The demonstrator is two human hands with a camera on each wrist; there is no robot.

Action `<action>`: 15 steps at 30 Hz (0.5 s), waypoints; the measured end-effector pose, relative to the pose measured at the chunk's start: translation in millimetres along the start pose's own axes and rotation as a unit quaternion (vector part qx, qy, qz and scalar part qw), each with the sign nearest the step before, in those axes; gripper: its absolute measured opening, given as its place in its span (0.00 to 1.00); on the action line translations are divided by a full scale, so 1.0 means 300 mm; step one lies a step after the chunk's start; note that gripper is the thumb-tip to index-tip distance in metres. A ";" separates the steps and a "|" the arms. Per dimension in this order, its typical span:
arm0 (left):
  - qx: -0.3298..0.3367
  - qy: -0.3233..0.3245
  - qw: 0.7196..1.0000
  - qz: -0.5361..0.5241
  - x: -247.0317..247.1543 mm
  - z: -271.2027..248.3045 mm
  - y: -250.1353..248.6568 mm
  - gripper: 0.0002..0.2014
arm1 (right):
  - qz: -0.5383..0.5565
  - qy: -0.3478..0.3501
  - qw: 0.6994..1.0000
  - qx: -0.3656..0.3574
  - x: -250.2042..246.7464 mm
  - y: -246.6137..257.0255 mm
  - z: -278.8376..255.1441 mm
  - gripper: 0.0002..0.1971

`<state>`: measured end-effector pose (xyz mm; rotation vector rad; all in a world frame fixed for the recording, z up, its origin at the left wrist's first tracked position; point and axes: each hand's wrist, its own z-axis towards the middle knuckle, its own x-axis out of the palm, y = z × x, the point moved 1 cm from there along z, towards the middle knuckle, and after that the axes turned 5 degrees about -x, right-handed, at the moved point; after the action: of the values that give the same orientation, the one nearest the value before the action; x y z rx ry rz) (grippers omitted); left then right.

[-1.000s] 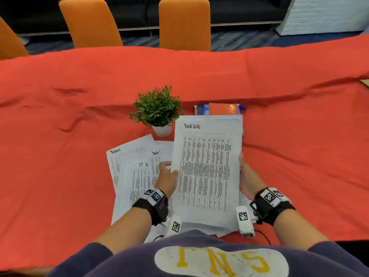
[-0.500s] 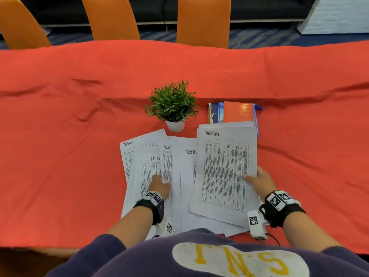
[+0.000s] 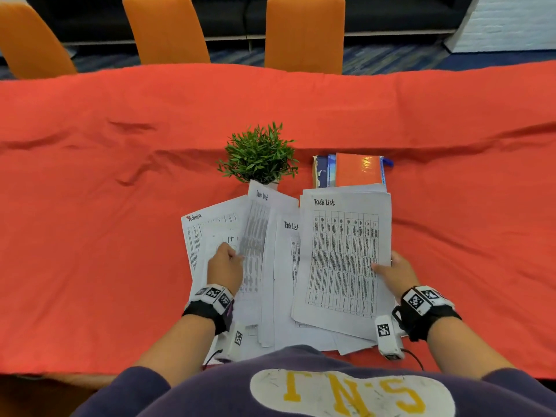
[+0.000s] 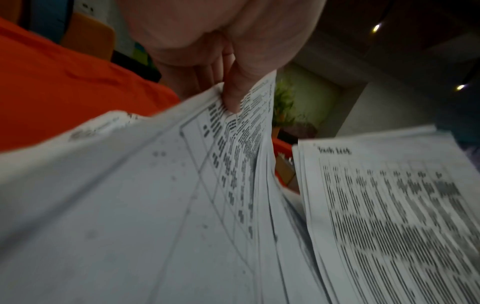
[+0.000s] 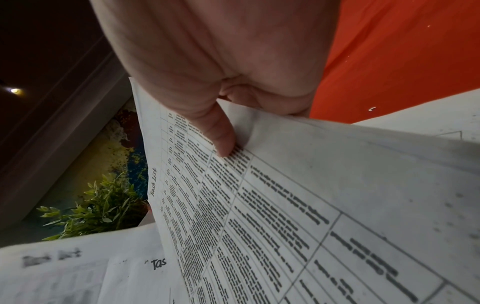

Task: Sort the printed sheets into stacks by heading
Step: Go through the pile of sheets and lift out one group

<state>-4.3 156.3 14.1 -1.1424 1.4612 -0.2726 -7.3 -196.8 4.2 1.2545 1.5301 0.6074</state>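
Note:
Printed sheets lie fanned on the red cloth in front of me. My left hand (image 3: pixel 237 257) pinches the left edge of a sheet headed Task List (image 3: pixel 258 233) and holds it tilted up off the left pile; the thumb (image 4: pixel 233 98) presses on its printed side. Under it lie a sheet headed Admin (image 3: pixel 201 227) and one marked It (image 3: pixel 221 242). Another Task List sheet (image 3: pixel 285 254) lies in the middle. My right hand (image 3: pixel 382 267) grips the right edge of the Task List stack (image 3: pixel 343 254), thumb (image 5: pixel 221 139) on top.
A small potted plant (image 3: pixel 258 158) stands just behind the sheets. A stack of books with an orange cover (image 3: pixel 356 170) lies behind the right stack. Orange chairs (image 3: pixel 304 31) line the far side. The red tablecloth (image 3: pixel 105 236) is bare to the left and right.
My left hand has taken hold of a Task List sheet in the left pile and raised it on edge. The right hand stays at the edge of the right Task List stack.

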 end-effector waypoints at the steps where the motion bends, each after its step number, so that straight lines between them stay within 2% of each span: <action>1: 0.015 -0.013 1.000 -0.005 -0.038 0.001 -0.018 0.11 | 0.000 -0.004 1.000 0.003 -0.003 -0.003 0.001 0.19; 4: 0.081 -0.056 0.995 -0.009 -0.166 0.005 -0.082 0.09 | 0.003 -0.017 1.000 0.009 -0.011 -0.014 0.014 0.18; 7: 0.137 -0.091 0.986 -0.043 -0.276 0.023 -0.132 0.11 | -0.002 -0.042 0.999 0.012 -0.028 -0.017 0.026 0.17; 10: 0.135 -0.089 0.979 -0.125 -0.318 0.013 -0.180 0.14 | 0.025 -0.067 0.997 0.007 -0.053 -0.006 0.041 0.15; 15: 0.140 -0.076 0.965 -0.207 -0.266 -0.019 -0.207 0.15 | 0.083 -0.077 0.993 -0.017 -0.071 0.042 0.063 0.18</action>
<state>5.8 183.7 111.1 -1.1987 1.0020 -0.6477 13.8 -216.3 16.4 1.3785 1.2929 0.6260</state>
